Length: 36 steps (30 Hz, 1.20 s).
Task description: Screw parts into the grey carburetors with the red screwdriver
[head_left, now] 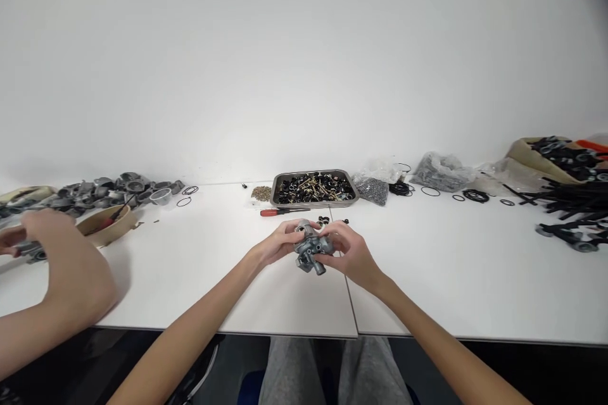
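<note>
A grey metal carburetor [311,248] is held between both hands above the white table. My left hand [281,242] is closed around its left side, thumb and fingers on the body. My right hand [349,248] grips the right side, with the thumb low and the fingers higher up. Whether a small part sits under the right fingertips I cannot tell. Just beyond the hands lie a few small black parts [323,221] and a red-handled screwdriver [273,212].
A metal tray [349,201] of black and brass parts stands behind, beside brass pieces [261,193] and a bag of small parts [373,190]. Rubber rings [475,195] and black parts lie right. At left, a co-worker's hand [50,228] works near a bowl [111,234] and grey castings [128,186].
</note>
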{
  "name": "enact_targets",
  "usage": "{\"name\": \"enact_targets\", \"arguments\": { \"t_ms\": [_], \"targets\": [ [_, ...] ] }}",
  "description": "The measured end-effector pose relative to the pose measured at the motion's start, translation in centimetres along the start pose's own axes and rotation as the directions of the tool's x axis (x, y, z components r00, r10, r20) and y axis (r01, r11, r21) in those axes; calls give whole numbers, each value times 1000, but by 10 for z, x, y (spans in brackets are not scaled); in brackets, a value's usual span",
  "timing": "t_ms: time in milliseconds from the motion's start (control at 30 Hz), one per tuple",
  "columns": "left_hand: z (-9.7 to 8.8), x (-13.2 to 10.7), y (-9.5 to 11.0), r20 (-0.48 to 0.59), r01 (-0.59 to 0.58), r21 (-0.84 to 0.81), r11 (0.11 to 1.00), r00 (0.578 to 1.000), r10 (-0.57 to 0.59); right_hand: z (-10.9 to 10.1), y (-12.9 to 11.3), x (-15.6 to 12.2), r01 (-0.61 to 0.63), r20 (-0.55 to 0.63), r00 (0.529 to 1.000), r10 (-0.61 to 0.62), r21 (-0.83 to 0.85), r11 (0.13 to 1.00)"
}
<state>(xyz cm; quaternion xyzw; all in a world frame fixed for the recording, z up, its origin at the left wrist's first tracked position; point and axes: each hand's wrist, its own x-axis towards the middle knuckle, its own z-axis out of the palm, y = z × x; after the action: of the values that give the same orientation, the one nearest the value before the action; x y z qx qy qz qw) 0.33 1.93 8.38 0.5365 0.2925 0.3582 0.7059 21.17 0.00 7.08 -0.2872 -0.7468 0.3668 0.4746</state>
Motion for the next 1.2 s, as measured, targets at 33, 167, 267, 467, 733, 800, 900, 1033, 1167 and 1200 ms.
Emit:
{"name": "enact_targets", "arguments": {
  "t_ms": [33, 167, 267, 467, 733, 800, 900, 1033, 1167, 1200],
  "targets": [
    [-3, 6, 3, 47, -4, 61, 998, 999, 1, -2, 0, -6, 4, -27, 1000, -4, -30, 1000],
    [-33, 29, 25, -135, -118, 444, 888, 971, 197, -6, -7, -20, -30, 1, 1000, 31, -263, 964],
    [-71, 32, 31, -440, -37, 638, 769, 802, 403, -1, -12, -27, -61, 76, 993, 95, -363, 930],
    [-129, 13, 1, -550, 145, 752, 643, 676, 490, 9, -28, -24, -120, 252, 923, 290, -528, 841],
    [-149, 17, -24, -482, 288, 847, 447, 771, 417, -37, -18, 58, -188, 234, 916, 325, -466, 865],
    [-148, 19, -24, -461, 275, 856, 439, 790, 404, -44, 7, 71, -132, 167, 953, 253, -523, 842],
    [-142, 19, -23, -474, 261, 830, 493, 797, 376, -46, 47, 72, -83, 51, 988, 143, -610, 788],
    [-130, 17, -16, -565, 151, 647, 748, 754, 336, -41, 79, 57, -98, -57, 995, 80, -639, 763],
    [-127, 17, -15, -573, 124, 620, 774, 746, 339, -33, 88, 50, -18, 55, 995, 86, -735, 678],
    [-128, 17, -17, -555, 159, 671, 725, 755, 348, -31, 90, 50, -1, 80, 992, 95, -760, 650]
  ]
}}
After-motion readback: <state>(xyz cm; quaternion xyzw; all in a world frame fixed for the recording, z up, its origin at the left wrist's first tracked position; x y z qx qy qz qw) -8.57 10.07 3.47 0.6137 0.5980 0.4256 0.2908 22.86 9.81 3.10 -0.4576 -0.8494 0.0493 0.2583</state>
